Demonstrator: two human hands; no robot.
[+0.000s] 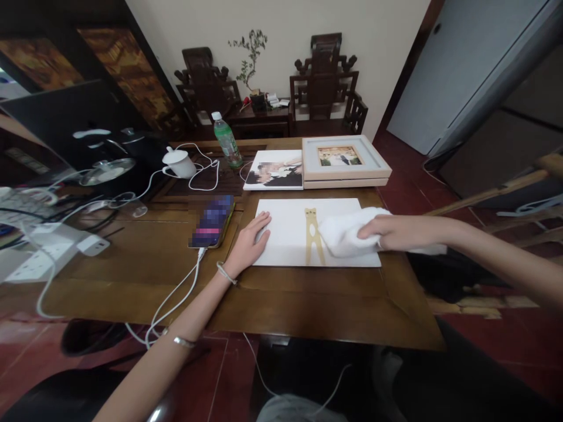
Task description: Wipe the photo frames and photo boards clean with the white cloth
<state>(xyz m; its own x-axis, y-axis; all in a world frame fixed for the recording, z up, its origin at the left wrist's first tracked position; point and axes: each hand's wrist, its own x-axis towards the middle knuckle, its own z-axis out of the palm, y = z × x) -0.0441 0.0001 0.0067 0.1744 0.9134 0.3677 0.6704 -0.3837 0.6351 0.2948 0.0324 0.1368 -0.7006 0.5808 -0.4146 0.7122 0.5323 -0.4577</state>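
Note:
A white canvas panel (290,234) with a tan cat figure painted on it lies flat on the wooden table (145,264). My left hand (248,243) rests flat on the panel's left edge, fingers stretched out. My right hand (391,233) is closed on a white cloth (345,233), which lies pressed on the right half of the panel, beside the cat figure.
Behind the panel lie a photo print (275,170) and stacked picture frames (345,161). A phone (212,221) on a white charging cable sits left of my left hand. A green bottle (227,140), a white cup (179,163) and power strips (53,249) stand further left. Two carved chairs line the wall.

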